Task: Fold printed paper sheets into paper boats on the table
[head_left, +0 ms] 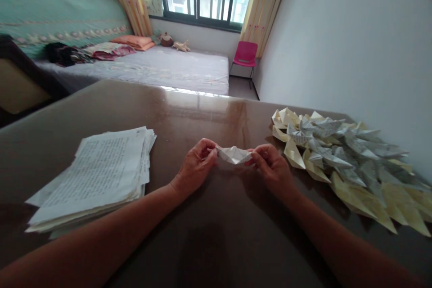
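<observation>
A small white folded paper boat (235, 155) is held just above the middle of the table. My left hand (197, 162) pinches its left tip between thumb and fingers. At the other tip, my right hand (272, 166) grips in the same way, closed on the paper. To the left lies a stack of printed paper sheets (97, 171) with uneven edges. A large group of finished paper boats (324, 144), some cream and some white with print, spreads over the right side of the table.
The glossy brown table (209, 117) reaches toward a bed (189, 67) below the window. A pink chair (245, 54) stands in the far corner by the right wall. At the far left is a dark-framed chair (27, 76).
</observation>
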Tool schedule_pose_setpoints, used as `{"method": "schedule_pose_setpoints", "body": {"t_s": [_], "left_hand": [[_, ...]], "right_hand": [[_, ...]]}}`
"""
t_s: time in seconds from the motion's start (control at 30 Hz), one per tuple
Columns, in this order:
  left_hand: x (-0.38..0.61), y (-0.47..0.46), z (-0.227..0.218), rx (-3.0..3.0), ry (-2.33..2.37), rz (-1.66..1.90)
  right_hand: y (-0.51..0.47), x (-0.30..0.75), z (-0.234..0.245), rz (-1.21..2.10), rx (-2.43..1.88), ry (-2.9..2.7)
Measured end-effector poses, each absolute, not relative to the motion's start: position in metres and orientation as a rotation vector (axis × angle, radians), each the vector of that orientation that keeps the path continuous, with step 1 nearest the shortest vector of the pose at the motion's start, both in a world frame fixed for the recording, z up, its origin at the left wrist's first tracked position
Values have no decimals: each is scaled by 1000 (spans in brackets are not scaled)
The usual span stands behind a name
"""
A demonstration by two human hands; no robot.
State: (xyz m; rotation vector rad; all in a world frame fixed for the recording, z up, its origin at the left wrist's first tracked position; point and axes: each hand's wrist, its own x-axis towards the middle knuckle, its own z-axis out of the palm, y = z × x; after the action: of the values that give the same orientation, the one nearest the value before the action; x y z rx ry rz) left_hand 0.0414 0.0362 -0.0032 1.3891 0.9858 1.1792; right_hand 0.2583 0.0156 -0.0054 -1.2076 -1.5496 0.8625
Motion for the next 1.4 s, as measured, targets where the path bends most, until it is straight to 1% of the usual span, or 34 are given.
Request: {"method": "schedule_pose_setpoints", "body": {"t_s": [0.13,0.23,0.37,0.5,0.6,0.9,1.07,1.13,1.3,1.4], "left_hand": [[43,37,-2,1231,891,1232],[42,38,-3,1282,827,1218],[39,39,-7,1620,801,1170],[36,37,-11,2012,789,1056],[34,38,-13,2087,834,1011],[32,43,-6,2050,948,1127],[31,40,-6,2167,958,1089],[30,39,-6,2243,990,1050],[31,29,-5,2475,975,880],[34,23,-6,2573,965,802]], "right_hand": [[18,257,-6,935,-1162,-1437],[18,257,-6,898,-1152,-1473],[16,259,-6,735,-1199,-1641],[13,259,-4,673,-1211,-1723],[12,259,-3,711,-1183,-1759],[18,261,-9,888,-1072,-1628],[22,266,-7,945,-1118,-1645],[21,267,-2,893,-1130,-1696],[13,262,5,561,-1168,-2025],[11,258,1,529,-1236,-2139]]}}
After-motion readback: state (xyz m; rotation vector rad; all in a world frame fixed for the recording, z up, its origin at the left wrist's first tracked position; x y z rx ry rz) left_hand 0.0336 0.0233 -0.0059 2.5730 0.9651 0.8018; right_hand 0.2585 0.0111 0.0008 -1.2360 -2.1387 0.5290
